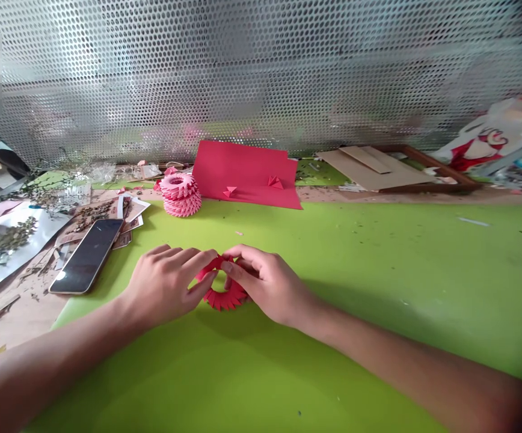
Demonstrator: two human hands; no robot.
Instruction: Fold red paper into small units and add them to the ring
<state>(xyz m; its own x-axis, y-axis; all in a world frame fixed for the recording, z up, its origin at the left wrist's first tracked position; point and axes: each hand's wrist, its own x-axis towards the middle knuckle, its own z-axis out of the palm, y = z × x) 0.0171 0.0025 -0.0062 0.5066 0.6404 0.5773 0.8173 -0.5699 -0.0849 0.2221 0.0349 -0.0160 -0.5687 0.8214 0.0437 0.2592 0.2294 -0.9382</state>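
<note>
Green tabletop (378,258) | left hand (164,279), right hand (279,285) pinch 1 red ring (225,300) | sides part-hidden

A plain red paper ring (225,300) over a lime-green mat (378,252), with a pink, zigzag-patterned stack (182,201), solid red sheet (247,165) and silver, dot-patterned mesh (261,72) beyond the ring.

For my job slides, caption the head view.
Left hand and right hand hold a red folded-paper ring; a pink folded-paper cylinder stands beyond.
</note>
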